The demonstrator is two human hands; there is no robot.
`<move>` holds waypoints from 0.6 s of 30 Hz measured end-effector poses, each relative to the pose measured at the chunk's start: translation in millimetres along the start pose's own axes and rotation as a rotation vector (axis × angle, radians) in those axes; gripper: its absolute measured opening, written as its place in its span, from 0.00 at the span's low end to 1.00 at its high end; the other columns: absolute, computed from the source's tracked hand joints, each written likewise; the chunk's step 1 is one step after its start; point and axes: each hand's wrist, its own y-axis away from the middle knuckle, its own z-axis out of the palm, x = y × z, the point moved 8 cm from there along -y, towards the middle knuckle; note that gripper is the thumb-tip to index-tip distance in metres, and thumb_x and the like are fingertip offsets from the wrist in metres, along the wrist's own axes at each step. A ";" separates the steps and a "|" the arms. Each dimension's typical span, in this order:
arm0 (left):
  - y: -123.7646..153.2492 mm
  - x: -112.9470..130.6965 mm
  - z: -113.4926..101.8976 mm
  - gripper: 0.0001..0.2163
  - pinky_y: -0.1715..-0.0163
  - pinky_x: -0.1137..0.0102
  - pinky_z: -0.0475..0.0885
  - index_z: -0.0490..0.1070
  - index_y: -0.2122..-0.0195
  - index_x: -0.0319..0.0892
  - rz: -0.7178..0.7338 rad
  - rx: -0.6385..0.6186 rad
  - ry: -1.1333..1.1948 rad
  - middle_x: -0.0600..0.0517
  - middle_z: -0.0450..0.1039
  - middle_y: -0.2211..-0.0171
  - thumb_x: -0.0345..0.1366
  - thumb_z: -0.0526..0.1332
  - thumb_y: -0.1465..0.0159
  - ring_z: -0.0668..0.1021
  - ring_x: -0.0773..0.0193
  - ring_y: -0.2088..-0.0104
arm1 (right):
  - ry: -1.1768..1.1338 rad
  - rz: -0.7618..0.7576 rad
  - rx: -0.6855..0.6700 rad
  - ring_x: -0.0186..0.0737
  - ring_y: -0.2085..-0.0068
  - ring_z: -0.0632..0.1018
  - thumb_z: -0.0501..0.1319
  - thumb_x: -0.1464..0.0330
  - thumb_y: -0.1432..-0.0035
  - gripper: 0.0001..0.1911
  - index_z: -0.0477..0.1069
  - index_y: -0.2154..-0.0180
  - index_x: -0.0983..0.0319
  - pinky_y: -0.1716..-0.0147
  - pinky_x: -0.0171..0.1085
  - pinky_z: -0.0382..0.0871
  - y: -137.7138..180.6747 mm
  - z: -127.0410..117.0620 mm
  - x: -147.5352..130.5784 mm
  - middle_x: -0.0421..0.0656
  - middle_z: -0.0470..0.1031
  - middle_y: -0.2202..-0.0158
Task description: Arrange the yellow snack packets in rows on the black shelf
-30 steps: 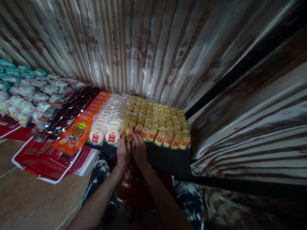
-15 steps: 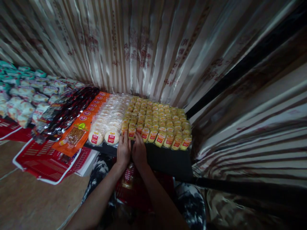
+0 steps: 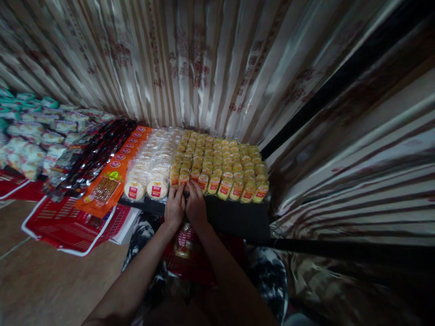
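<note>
Rows of small yellow wrapped snack cakes (image 3: 220,170) with red and orange labels stand packed together on a dark shelf board (image 3: 238,217). At the front left of these rows, my left hand (image 3: 174,212) has its fingers stretched forward, tips by the lower edge of the front packets. Right beside it, my right hand (image 3: 196,206) also reaches forward with its fingers extended against the front row. Nothing held shows in either hand, though the undersides are hidden. White round wrapped crackers (image 3: 157,188) fill the rows just left of my hands.
An orange snack bag (image 3: 103,188), dark shiny packets (image 3: 98,149) and white packets (image 3: 25,154) continue leftward. Below them sits a red basket (image 3: 64,222) with white handles. Another red container (image 3: 217,267) with golden packets is under my forearms. A striped curtain (image 3: 190,54) hangs behind; a black pole (image 3: 322,95) slants at right.
Both hands have drawn back slightly toward me from the front yellow packets, so more of the labels shows. The whole view has shifted a little; the rows look unchanged.
</note>
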 end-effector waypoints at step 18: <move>142.1 -17.2 70.2 0.13 0.57 0.67 0.67 0.72 0.62 0.43 -0.142 -0.747 -0.003 0.46 0.72 0.60 0.26 0.50 0.41 0.74 0.61 0.59 | 0.056 0.332 -0.460 0.37 0.75 0.75 0.61 0.71 0.51 0.04 0.73 0.76 0.61 0.75 0.33 0.65 175.3 5.7 86.1 0.43 0.75 0.76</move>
